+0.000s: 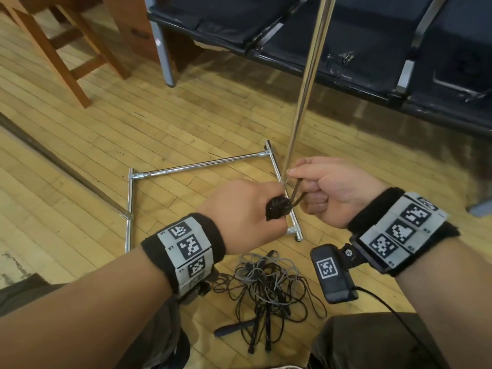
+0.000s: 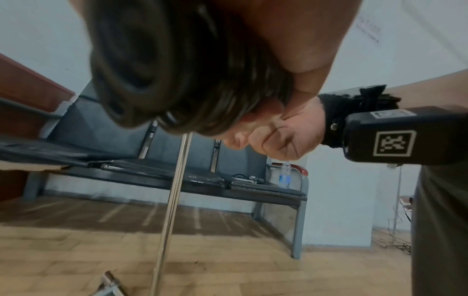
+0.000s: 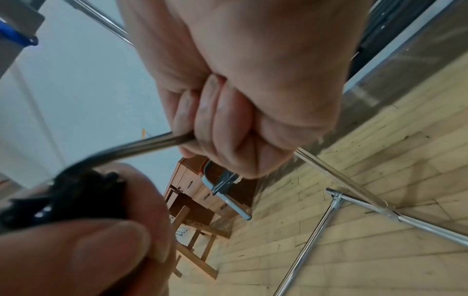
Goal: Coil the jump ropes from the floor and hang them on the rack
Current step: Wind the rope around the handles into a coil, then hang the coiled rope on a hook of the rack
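Note:
My left hand [image 1: 247,211] grips a tight dark coil of jump rope [image 1: 278,210]; in the left wrist view the coil [image 2: 164,66] fills the top of the picture. My right hand [image 1: 322,190] is a fist round the rope's loose loop end [image 1: 296,193], which runs taut from the coil. The right wrist view shows the curled fingers [image 3: 215,120] on that dark strand [image 3: 152,143] and the coil [image 3: 76,194] under my left thumb. Both hands hover in front of the chrome rack's upright pole [image 1: 306,83]. A tangle of more dark and grey jump ropes [image 1: 269,288] lies on the floor between my knees.
The rack's chrome base frame [image 1: 197,163] lies on the wooden floor. A row of black padded seats [image 1: 359,35] stands behind it, a wooden chair [image 1: 61,43] and desk at the far left. A water bottle [image 2: 284,176] sits on the seats.

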Tool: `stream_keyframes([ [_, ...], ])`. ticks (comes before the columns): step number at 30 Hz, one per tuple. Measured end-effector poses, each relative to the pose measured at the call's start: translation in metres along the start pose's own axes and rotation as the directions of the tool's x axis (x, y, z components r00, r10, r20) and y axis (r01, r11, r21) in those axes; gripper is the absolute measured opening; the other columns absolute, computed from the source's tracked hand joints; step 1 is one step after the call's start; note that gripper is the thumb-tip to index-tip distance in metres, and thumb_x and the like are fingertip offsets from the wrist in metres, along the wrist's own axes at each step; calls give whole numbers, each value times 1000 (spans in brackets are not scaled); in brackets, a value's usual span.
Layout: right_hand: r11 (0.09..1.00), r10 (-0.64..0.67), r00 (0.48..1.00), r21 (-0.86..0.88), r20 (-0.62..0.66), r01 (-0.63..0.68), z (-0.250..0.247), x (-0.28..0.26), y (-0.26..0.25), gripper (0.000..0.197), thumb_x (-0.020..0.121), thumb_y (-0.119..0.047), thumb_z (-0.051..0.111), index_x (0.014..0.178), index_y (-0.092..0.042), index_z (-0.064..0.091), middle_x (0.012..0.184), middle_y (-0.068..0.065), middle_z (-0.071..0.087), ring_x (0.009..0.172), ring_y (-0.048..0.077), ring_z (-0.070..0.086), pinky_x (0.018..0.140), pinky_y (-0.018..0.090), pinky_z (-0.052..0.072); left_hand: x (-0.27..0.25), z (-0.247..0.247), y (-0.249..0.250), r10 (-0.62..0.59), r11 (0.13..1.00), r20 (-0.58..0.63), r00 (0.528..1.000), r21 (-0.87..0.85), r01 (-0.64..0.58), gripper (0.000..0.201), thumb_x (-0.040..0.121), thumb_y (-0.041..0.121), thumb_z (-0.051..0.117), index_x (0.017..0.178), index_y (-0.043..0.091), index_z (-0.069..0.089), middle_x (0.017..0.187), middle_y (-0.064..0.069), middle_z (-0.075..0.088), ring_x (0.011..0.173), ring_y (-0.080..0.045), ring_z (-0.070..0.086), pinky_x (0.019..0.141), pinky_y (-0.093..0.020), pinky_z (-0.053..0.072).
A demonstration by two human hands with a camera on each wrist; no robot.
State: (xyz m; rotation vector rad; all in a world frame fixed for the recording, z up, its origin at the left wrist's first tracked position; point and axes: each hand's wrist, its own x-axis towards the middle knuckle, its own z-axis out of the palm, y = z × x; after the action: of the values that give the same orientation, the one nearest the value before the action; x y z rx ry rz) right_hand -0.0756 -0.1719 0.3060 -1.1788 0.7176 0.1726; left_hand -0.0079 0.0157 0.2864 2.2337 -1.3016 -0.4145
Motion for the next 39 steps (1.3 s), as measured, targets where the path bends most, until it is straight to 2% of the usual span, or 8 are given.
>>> stream_keyframes([
  [5,994,-109,994,-11,-18,109,6,0,0,16,101,-12,59,116,-11,54,64,3,55,47,14,42,43,25,33,7,2,-7,-195,974,8,981,-118,195,21,88,47,65,81,33,51,71,7,61,64,-8,57,56,-32,48],
  [8,984,-173,983,-54,-56,170,13,0,5,24,99,-16,64,122,-11,62,103,9,71,72,20,67,63,33,60,13,5,-16,-389,898,59,919,-199,393,26,90,50,70,96,34,50,83,6,66,68,-12,64,54,-30,47],
  [12,984,-102,995,-146,9,102,19,4,22,24,101,-26,64,121,-14,68,119,11,72,101,28,73,87,42,61,16,5,-20,-447,776,120,887,-441,451,41,91,39,66,127,29,47,91,-2,74,72,-18,72,68,-42,65],
  [16,942,-217,976,-259,24,215,24,3,32,22,103,-28,60,113,-15,74,106,7,78,91,23,72,75,35,56,17,7,-21,-432,758,145,890,-477,445,44,93,30,67,128,29,40,87,-1,79,70,-15,75,69,-40,65],
  [23,858,-428,904,-319,-8,404,12,-1,20,15,96,-26,70,106,-16,75,102,13,76,88,24,68,81,51,55,27,0,-15,-258,264,352,900,-870,417,50,82,22,79,124,13,54,97,-8,79,81,-29,74,56,-34,57],
  [29,834,-494,863,-333,-101,439,-3,-2,19,12,89,-28,78,90,-17,73,82,4,69,71,14,61,62,32,54,31,4,-13,-265,449,273,925,-814,369,23,101,25,72,118,10,67,102,-12,75,84,-27,73,73,-42,59],
  [35,903,-429,901,-50,-63,427,0,-14,5,7,95,-21,69,92,-15,71,80,6,63,70,22,57,57,36,48,35,-4,-3,-123,299,328,937,-888,350,45,98,27,63,135,3,55,118,-25,75,94,-37,74,72,-40,61],
  [39,891,-453,886,-13,-101,454,6,-36,-10,6,96,-16,66,92,-14,70,85,8,65,78,24,59,67,41,51,32,-16,4,-118,436,239,964,-860,267,39,93,38,70,127,20,64,120,-18,75,106,-35,73,84,-48,60],
])
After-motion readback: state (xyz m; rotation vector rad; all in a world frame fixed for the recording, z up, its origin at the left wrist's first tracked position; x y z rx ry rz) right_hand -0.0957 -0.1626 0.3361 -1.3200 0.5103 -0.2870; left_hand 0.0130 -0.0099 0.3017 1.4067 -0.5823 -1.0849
